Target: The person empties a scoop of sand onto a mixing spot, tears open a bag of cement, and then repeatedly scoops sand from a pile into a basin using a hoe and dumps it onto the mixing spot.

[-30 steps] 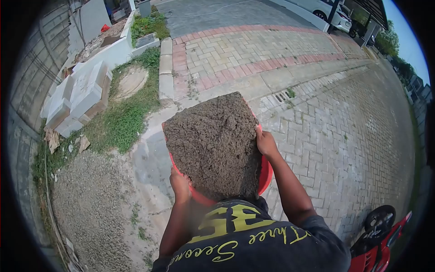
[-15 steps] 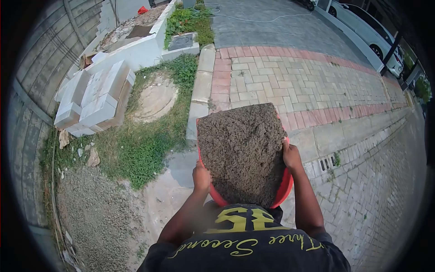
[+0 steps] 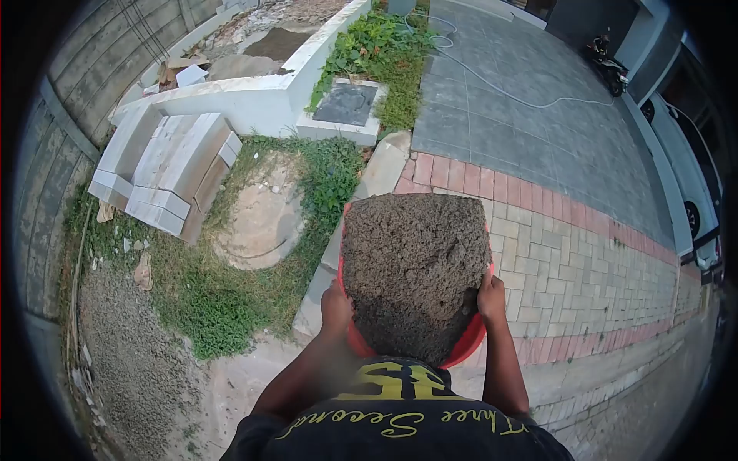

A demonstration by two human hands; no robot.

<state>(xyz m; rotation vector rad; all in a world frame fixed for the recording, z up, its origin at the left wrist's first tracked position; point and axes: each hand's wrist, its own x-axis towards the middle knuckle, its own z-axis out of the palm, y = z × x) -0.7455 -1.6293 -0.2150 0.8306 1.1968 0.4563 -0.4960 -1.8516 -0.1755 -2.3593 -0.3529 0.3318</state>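
A red tub [image 3: 470,343] is held up against the front of my dark shirt. Damp grey-brown sand or mortar mix [image 3: 415,269] fills it to the brim; I cannot tell which of the two it is. My left hand [image 3: 336,309] grips the tub's left rim, with the fingers wrapped round it. On the opposite side, my right hand [image 3: 492,298] is closed on the right rim. Only the tub's rim and near wall show, since the load covers its inside.
Stacked pale blocks [image 3: 169,173] stand on the left by a low white wall [image 3: 254,110]. A round concrete cover [image 3: 265,211] lies in the grass. Gravel [image 3: 134,361] spreads lower left. Ahead are brick paving [image 3: 569,269], a hose [image 3: 523,100], a motorbike [image 3: 611,71] and a parked car [image 3: 684,169].
My view has turned and advanced toward the tiled driveway. The motorbike and more of the white wall have come into sight. Both hands still hold the filled tub.
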